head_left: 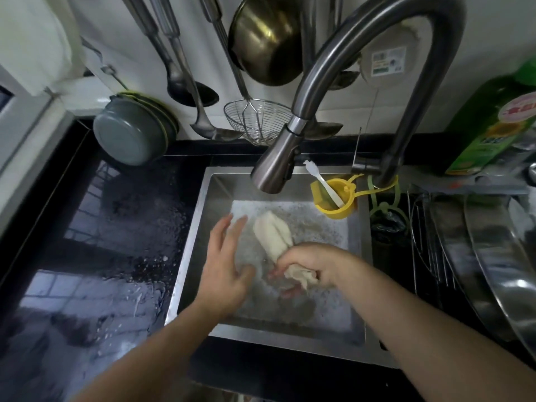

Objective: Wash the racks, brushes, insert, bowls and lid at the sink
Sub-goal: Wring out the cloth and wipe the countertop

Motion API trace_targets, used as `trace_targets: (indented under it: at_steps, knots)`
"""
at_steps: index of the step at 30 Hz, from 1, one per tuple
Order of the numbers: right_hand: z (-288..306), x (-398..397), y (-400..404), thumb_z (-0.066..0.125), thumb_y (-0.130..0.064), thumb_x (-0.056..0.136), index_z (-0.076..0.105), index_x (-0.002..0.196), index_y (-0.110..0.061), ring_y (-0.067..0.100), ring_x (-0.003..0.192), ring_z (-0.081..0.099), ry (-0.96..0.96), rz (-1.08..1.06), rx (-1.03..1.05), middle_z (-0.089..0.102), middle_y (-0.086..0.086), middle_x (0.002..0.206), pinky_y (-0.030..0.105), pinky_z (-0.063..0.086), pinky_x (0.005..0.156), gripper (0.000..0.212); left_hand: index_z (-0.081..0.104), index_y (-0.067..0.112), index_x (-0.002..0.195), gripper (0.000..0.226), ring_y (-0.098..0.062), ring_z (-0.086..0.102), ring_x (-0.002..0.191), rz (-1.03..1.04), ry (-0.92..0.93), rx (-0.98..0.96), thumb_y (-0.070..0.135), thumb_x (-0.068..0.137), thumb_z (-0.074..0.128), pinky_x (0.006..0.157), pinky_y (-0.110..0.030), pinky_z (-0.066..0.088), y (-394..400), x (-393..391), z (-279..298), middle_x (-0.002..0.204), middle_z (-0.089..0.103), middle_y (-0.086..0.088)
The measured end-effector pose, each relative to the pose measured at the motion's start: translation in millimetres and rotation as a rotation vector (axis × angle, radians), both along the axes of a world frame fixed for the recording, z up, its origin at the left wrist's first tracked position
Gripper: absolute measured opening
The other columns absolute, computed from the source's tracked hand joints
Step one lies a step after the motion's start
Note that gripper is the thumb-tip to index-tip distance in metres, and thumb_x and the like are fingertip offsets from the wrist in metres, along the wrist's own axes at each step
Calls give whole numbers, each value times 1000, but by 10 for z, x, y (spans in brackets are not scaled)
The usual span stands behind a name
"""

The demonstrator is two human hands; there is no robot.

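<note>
Both hands are over the steel sink (193, 236), whose wet bottom is speckled with foam. My right hand (311, 262) grips the lower end of a wrung, cream-coloured cloth (272, 233), which sticks up and away toward the faucet. My left hand (224, 261) hovers just left of the cloth with fingers spread and straight, holding nothing. A white brush (322, 182) stands in a yellow cup (336, 204) hung at the sink's back right corner. Steel racks and a lid (464, 250) lean in the drainer on the right.
The grey pull-down faucet (278, 166) arches over the sink from the right. Ladles, a wire skimmer (256, 120), a steel bowl (265, 39) and a grey pot (133, 134) hang on the back wall. A green detergent bottle (493, 123) stands far right. The black counter (95, 242) on the left is wet.
</note>
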State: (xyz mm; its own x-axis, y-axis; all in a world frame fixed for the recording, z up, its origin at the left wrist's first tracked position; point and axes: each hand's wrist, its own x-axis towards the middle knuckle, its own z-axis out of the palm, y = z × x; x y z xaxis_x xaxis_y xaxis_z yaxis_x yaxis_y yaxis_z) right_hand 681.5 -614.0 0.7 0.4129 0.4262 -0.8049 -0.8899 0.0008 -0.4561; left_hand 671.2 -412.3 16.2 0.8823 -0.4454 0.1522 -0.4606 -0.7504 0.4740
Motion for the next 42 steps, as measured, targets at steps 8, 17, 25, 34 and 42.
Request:
trace_targets:
  at_steps: [8,17,25,34,42]
  knots:
    - [223,-149,99,67,-21,86,64,82,-7,3,45,47,196,274,847,60,5,89,44,59,83,15,61,19,91,18,-27,70,86,-908,-627,327,3,99,56,74,-41,59,-173,774,591,91,68,-6]
    - [231,163,329,68,-24,83,65,81,-15,23,71,64,-519,514,-695,66,4,82,27,47,56,9,54,12,122,26,-32,73,92,-594,-92,1041,11,96,52,65,-36,44,-361,661,421,106,72,-9]
    - [-135,149,358,51,-11,92,71,112,-11,34,98,67,-1036,790,-1160,54,12,126,37,50,74,28,60,10,84,10,-22,67,74,95,710,804,8,91,53,65,-31,55,-625,535,-14,86,67,-9]
    - [-270,72,343,44,-14,96,63,118,-8,35,85,68,-1352,1106,-1173,50,14,127,38,37,62,29,54,13,80,13,-15,39,51,277,1455,408,6,90,59,48,-23,28,-396,472,-142,58,48,-5]
    - [-355,-141,11,70,-7,78,63,106,-9,30,66,66,-1233,620,-1334,54,10,106,39,56,55,29,63,13,130,42,-20,67,82,375,1464,-794,15,90,77,68,-33,55,-108,117,-264,105,72,-10]
